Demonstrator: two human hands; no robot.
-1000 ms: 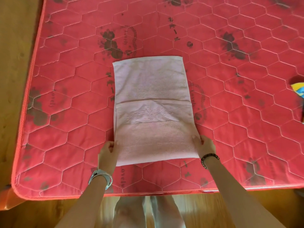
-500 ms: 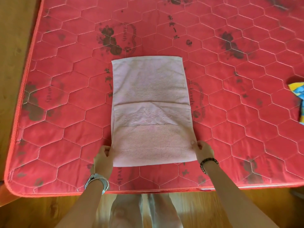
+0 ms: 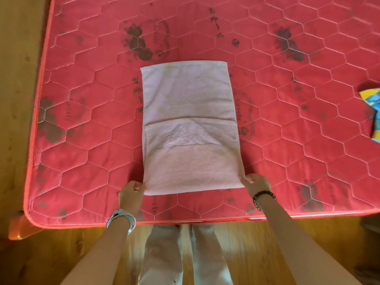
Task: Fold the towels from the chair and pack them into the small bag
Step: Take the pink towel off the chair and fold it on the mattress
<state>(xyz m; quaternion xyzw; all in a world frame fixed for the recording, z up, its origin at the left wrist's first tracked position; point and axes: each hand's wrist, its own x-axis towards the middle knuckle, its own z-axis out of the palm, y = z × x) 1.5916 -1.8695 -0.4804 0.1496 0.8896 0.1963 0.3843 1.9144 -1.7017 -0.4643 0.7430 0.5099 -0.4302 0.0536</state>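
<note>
Stretching straight away from me, the pink towel [image 3: 191,128] lies flat on the red quilted mattress [image 3: 82,140], its near short edge close to the mattress's front border. My left hand [image 3: 131,192] pinches the near left corner and my right hand [image 3: 256,183] the near right, a towel's width apart and equally close. I judge the next fold carries this edge forward to the far one.

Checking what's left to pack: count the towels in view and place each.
1. The pink towel lies on the red mattress, near corners held by the left hand and right hand. The colourful item at the right edge might be another.
</note>
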